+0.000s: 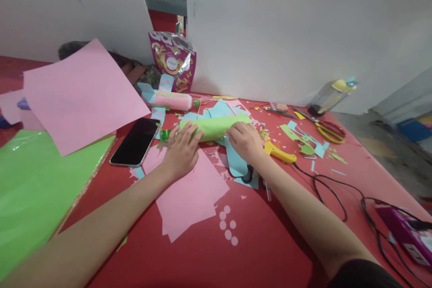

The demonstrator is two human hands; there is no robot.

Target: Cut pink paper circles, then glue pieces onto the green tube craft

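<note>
A bottle wrapped in light green paper [216, 127] lies sideways above the red table, its green cap [165, 135] showing at the left end. My left hand [184, 148] grips it near the cap, fingers bent over the paper. At the other end my right hand [245, 140] is curled on the wrapped bottle, the fingertips against the paper; the thumb is hidden. Below my hands lie pink paper sheets [192, 193] and a light blue paper piece [236, 159]. A yellow glue gun [281, 153] rests just right of my right hand.
A phone [135, 142], large pink sheet [84, 99] and green paper pack [43, 189] lie left. Behind are a pink-wrapped bottle [173, 101] and snack bag [175, 60]. Scissors [329, 130], paper scraps [305, 139], a clear bottle [329, 99], a black cord [337, 180] and purple power strip [405, 234] lie right.
</note>
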